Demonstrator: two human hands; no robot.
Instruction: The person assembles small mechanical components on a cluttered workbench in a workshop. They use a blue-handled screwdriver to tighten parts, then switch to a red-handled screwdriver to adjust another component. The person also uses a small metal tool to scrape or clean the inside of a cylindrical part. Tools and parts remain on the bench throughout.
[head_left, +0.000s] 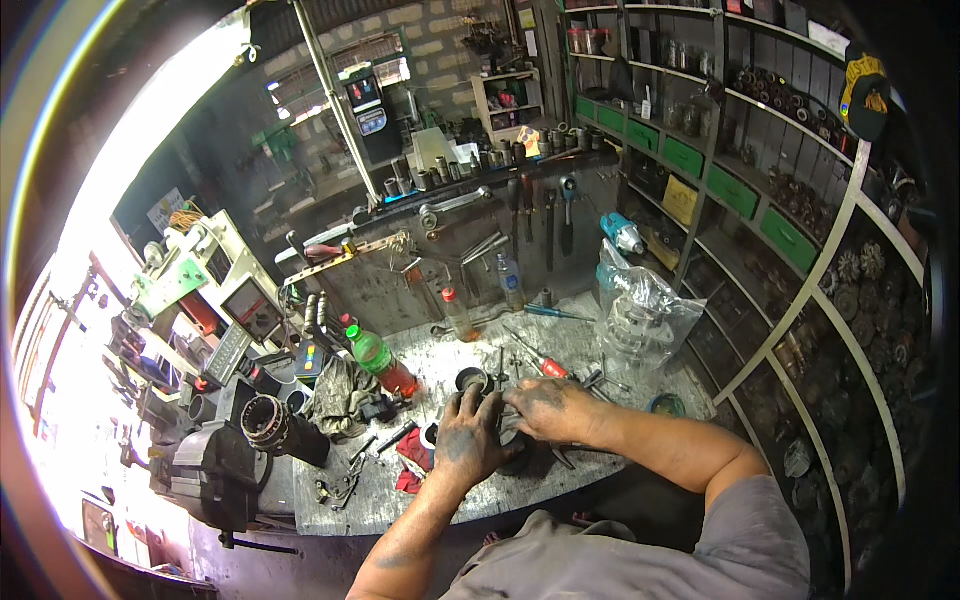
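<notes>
My left hand [468, 438] rests over a dark, greasy metal part [514, 452] near the front of the workbench, its fingers pointing forward around the part's side. My right hand [548, 410] is closed at the same part from the right, with its fingertips meeting the left hand. Most of the part lies hidden under both hands. Just beyond the fingers stands a dark round metal ring [473, 380]. A red cloth [412, 465] lies left of my left wrist. Past my right hand lies a red-handled screwdriver [550, 367].
The metal workbench [385, 505] carries a green bottle [370, 352] with red liquid, a small red-capped bottle [458, 315], a grey rag [345, 398] and loose hand tools. A clear plastic bag [640, 320] of parts stands right. A bench vice [208, 470] sits left; shelves [735, 190] line the right.
</notes>
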